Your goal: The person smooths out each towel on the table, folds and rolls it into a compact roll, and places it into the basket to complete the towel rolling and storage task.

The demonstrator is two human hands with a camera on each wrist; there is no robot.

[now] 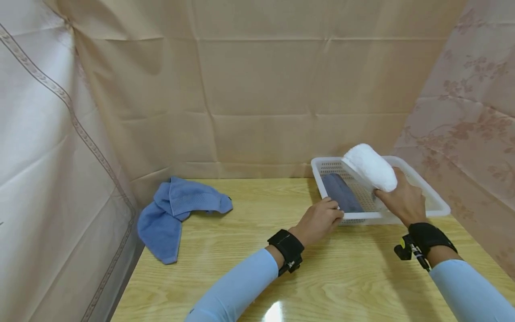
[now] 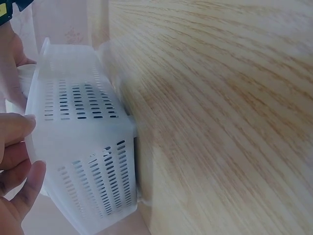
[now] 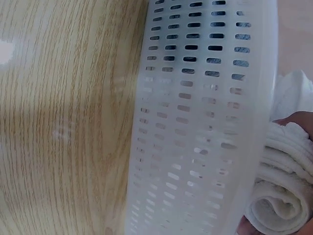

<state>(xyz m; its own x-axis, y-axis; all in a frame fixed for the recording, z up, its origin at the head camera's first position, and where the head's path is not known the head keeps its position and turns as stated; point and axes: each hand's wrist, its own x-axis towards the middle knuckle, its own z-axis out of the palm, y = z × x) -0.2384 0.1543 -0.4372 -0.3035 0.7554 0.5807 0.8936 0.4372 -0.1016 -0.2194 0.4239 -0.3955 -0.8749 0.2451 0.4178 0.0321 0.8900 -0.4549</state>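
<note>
My left hand (image 1: 319, 220) pinches the near-left corner of a white perforated plastic basket (image 1: 378, 217). In the left wrist view, its thumb and fingers (image 2: 30, 188) grip the basket's rim. A rolled white towel (image 1: 370, 167) is held in my right hand (image 1: 405, 201), tilted over the basket's right part. The roll's spiral end (image 3: 276, 208) shows beside the rim in the right wrist view. Along the left side inside the basket lies a rolled grey-blue towel (image 1: 342, 193).
A crumpled blue towel (image 1: 169, 210) lies on the left of the wooden table (image 1: 241, 241). Beige cloth (image 1: 257, 89) hangs behind the table, close to the basket's back. Patterned cloth (image 1: 474, 134) hangs along the right side, near the basket.
</note>
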